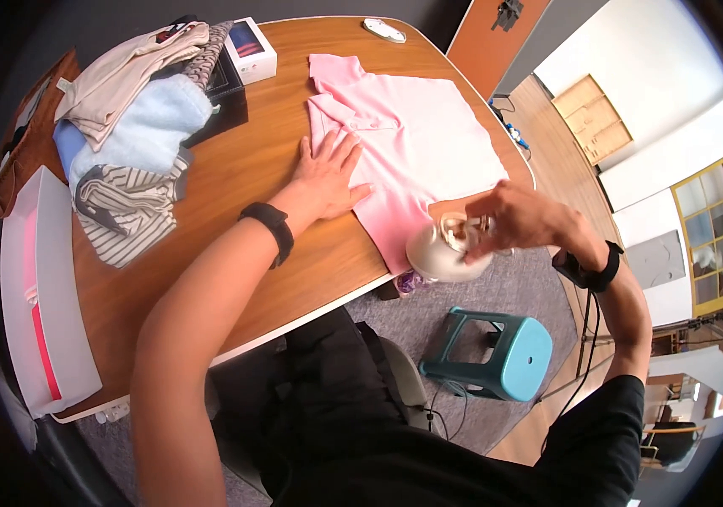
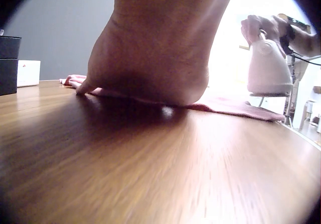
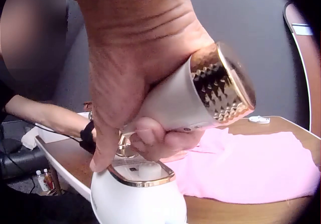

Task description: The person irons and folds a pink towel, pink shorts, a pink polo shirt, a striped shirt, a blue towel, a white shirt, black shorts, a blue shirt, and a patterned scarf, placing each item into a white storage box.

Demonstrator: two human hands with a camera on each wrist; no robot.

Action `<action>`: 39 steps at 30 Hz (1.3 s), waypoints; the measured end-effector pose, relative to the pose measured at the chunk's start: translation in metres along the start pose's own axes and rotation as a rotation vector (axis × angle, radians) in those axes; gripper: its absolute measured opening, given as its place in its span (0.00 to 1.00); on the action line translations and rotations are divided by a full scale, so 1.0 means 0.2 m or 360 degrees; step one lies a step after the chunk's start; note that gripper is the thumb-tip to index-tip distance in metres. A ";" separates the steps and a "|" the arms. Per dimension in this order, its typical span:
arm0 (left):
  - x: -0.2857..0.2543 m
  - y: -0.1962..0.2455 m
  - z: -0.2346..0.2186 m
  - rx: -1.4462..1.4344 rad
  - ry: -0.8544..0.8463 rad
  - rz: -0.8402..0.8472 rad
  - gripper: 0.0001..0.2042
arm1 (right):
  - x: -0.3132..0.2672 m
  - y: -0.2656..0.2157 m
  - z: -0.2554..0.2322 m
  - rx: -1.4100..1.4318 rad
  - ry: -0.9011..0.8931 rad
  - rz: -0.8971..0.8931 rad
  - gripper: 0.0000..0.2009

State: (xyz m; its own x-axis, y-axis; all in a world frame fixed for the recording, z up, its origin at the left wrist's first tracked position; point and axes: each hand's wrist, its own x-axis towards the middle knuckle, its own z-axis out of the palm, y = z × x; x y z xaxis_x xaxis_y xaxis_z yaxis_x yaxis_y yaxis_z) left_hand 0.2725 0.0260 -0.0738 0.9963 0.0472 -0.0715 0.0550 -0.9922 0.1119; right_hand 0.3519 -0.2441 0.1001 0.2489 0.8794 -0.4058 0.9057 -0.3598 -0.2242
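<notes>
A pink short-sleeved polo shirt (image 1: 433, 127) lies spread on the wooden table (image 1: 235, 182), its hem near the right edge. My left hand (image 1: 328, 182) rests on the shirt's near side with fingers spread, the thumb toward the hem. The right hand (image 1: 524, 221) grips a white handheld garment steamer (image 1: 437, 260) by its handle, which ends in a gold textured cap (image 3: 223, 86) in the right wrist view. The steamer's body overlaps the near corner of the shirt in the head view. In the left wrist view the steamer (image 2: 270, 72) stands upright, its flat base down.
Folded clothes (image 1: 138, 127) are piled at the left, beside a black box (image 1: 222, 101) and a white box (image 1: 252, 52). A translucent bin (image 1: 53, 313) stands at the near left edge. On the floor is a teal stool (image 1: 524, 359). A white oval object (image 1: 384, 31) lies at the far edge.
</notes>
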 end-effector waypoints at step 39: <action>-0.11 -0.06 -0.02 0.0258 0.0487 0.0547 0.38 | -0.14 0.08 0.04 0.0140 0.0370 0.0401 0.22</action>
State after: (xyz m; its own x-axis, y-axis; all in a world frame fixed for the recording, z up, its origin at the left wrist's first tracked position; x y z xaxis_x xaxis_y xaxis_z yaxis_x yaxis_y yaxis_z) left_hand 0.2501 0.0366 -0.0693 0.9299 -0.2788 0.2398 -0.2674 -0.9603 -0.0797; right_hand 0.3566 -0.2766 0.1011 0.5416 0.8034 -0.2475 0.7754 -0.5912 -0.2221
